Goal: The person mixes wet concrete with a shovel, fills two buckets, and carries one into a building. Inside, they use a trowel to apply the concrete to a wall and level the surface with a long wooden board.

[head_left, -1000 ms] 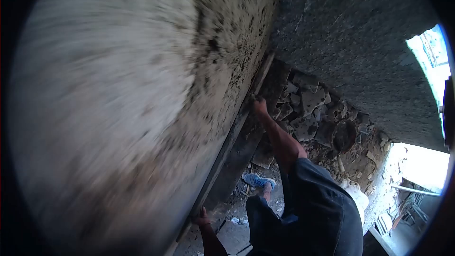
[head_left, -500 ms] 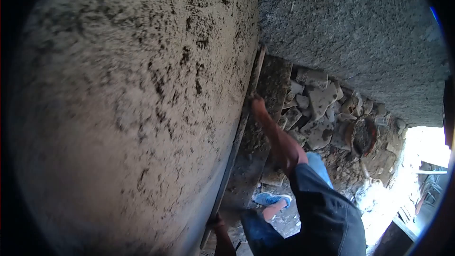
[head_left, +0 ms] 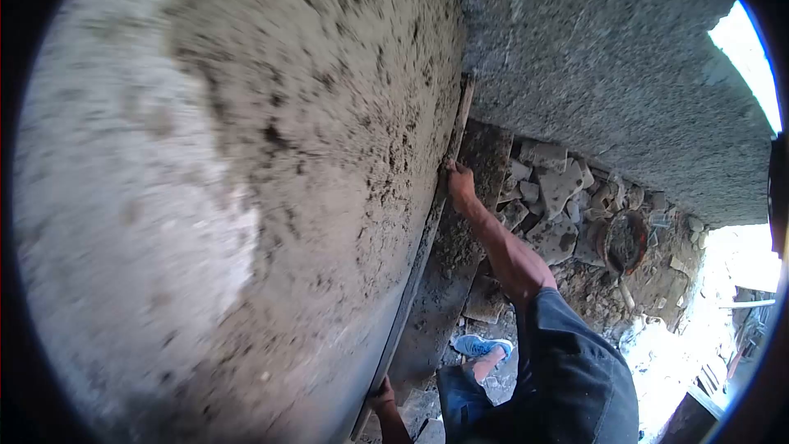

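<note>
A long, narrow straight board [head_left: 401,312] lies edge-on along the foot of the rough mortar-coated wall [head_left: 329,197]. My right hand [head_left: 462,184] grips it toward its upper part, with the fingers curled over it. Near the lower end, my left hand [head_left: 382,396] is closed on the same board, its fingers partly hidden. The mortar is pitted and dark in places, smoother close to the lower part of the board, and a paler patch shows at the left.
Beside the board runs a dirty plank [head_left: 481,156]. Broken stones and slabs [head_left: 559,189] lie right of it, with a round mortar-filled container [head_left: 625,242]. A second grey wall [head_left: 608,74] rises at the upper right. A blue shoe [head_left: 477,346] stands on the ground.
The view has shifted, bringing the pale wall patch into sight. Both hands still hold the board, and more of the left hand shows than before.
</note>
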`<state>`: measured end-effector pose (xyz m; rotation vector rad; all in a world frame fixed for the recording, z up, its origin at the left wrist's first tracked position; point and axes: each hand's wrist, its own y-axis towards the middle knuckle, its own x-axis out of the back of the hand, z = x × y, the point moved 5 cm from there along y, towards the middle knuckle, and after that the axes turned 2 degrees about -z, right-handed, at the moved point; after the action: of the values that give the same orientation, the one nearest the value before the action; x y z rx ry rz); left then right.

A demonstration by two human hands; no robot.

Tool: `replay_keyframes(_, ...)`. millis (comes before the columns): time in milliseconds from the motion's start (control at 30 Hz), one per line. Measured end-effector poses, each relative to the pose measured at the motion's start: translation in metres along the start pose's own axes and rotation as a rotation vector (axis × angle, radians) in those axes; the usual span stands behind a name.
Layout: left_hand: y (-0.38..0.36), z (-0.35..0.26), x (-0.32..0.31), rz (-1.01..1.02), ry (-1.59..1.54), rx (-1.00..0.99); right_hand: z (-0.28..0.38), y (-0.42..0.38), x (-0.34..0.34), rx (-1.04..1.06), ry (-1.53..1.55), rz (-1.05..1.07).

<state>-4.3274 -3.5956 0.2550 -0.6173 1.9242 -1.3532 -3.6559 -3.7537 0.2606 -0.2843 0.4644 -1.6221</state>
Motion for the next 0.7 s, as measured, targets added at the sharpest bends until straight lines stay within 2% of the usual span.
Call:
replay_keyframes(33, -0.013, -0.014, 0.0, 0.05, -0.033, 0.046, 0.007, -0.016, -0.005, -0.012, -0.072, -0.035)
replay_keyframes(67, -0.024, -0.026, -0.001, 0.1, -0.074, 0.087, 0.039, -0.045, -0.009, -0.085, 0.057, -0.007)
replay_keyframes(100, -0.037, -0.043, 0.003, 0.105, -0.086, 0.075, 0.048, -0.06, -0.015, -0.09, 0.059, 0.01)
replay_keyframes(167, -0.064, -0.047, -0.002, 0.072, -0.032, -0.035, 0.08, -0.073, -0.018, -0.016, 0.079, 0.024)
replay_keyframes(200, -0.087, -0.039, -0.011, 0.07, -0.047, -0.018, 0.095, -0.077, -0.02, 0.113, 0.117, -0.025)
replay_keyframes(300, -0.159, -0.042, -0.035, -0.024, -0.085, -0.027, 0.179, -0.122, -0.029, 0.124, 0.102, 0.07)
replay_keyframes(367, -0.198, -0.052, -0.049, 0.071, -0.084, -0.115, 0.225, -0.142, -0.034, 0.174, 0.039, 0.022)
replay_keyframes(433, -0.239, -0.059, -0.053, 0.035, -0.084, -0.12, 0.246, -0.159, -0.033, 0.139, -0.109, -0.098)
replay_keyframes(500, -0.253, -0.065, -0.058, 0.243, -0.112, -0.014, 0.303, -0.193, -0.044, 0.323, 0.053, -0.024)
replay_keyframes(567, -0.283, -0.064, -0.063, 0.187, -0.161, 0.015, 0.376, -0.245, -0.047, 0.478, 0.062, -0.039)
replay_keyframes(600, -0.293, -0.055, -0.073, 0.157, -0.2, 0.053, 0.415, -0.272, -0.047, 0.593, -0.055, -0.131)
replay_keyframes(633, -0.302, -0.057, -0.07, 0.151, -0.197, 0.048, 0.448, -0.298, -0.05, 0.58, -0.047, -0.109)
replay_keyframes(667, -0.305, -0.054, -0.07, 0.116, -0.233, 0.101, 0.474, -0.315, -0.057, 0.623, -0.137, -0.161)
replay_keyframes(700, -0.306, -0.049, -0.076, 0.089, -0.262, 0.157, 0.493, -0.324, -0.061, 0.758, -0.199, -0.278)
